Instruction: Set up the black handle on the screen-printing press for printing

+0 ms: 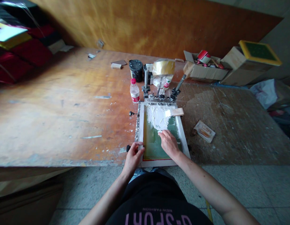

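Observation:
A screen printing frame [141,125] lies flat near the table's front edge, with green mesh [156,145] inside its pale border. White ink [156,115] is smeared thickly over the far part of the mesh. My left hand [134,154] pinches the frame's left side, thumb toward the inside. Over the middle of the mesh, my right hand [168,143] is closed on a small white wad [160,132], mostly hidden by the fingers; its exact kind is unclear. A squeegee with a wooden handle [177,112] rests across the frame's far right corner, its end in the ink.
Hinge clamps [161,97] hold the frame's far end. Behind stand a red-capped bottle [134,91], a black tub [136,70] and a gold-covered container [163,68]. A blister pack [204,131] lies right. Cardboard boxes [206,72] line the back right; red stacks [29,51] fill the far left.

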Tool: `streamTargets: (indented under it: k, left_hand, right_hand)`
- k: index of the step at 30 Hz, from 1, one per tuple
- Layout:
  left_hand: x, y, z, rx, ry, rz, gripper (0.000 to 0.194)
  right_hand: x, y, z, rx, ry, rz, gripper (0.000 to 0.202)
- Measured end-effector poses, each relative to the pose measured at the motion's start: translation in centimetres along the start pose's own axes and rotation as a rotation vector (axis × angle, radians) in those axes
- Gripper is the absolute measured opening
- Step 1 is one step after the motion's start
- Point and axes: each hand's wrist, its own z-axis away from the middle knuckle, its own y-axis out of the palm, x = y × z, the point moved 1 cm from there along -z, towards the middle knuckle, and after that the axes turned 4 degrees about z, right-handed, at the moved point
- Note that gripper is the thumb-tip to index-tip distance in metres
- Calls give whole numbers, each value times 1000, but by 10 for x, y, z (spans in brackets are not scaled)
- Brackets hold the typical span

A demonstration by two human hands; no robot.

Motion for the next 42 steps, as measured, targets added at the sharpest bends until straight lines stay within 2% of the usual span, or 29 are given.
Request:
streamTargets:
  k: [5, 8, 13, 19, 23, 26, 29, 32, 34, 38, 42]
  left_hand:
    - [1, 0, -1, 11, -6, 11, 37]
    - [1, -1, 0, 16, -1, 17, 36]
    - [1, -1, -1, 21, 5, 3, 35]
    - [0, -2, 0, 21, -4, -8, 37]
    - [-7, -2, 3, 31, -2, -52, 37]
    - [-21, -3, 6, 59, 18, -78, 35]
    - [-42, -4, 10, 105, 54, -92, 32]
    - [-66, -3, 16, 87, 134, -167, 33]
    - [-80, 0, 19, 10, 199, -227, 39]
    - [-101, 16, 20, -226, 385, -150, 47]
    - [-124, 41, 11, -340, 581, 28, 51]
  right_hand:
    - [-12, -6, 13, 21, 50, 99, 28]
    - [-16, -8, 21, -8, 82, 103, 28]
    - [-17, -11, 27, -105, 98, -9, 32]
    - [-12, -11, 20, -131, 83, -185, 31]
    - [-24, -30, 19, -239, 176, -331, 28]
    - [-49, -56, 25, -375, 294, -437, 25]
    - [-88, -72, 36, -530, 472, -550, 25]
    - [-136, -67, 46, -662, 649, -737, 32]
    - [-166, -55, 47, -701, 734, -855, 36]
    - [-208, -29, 31, -626, 740, -981, 37]
    - [-235, -8, 0, -495, 656, -975, 37]
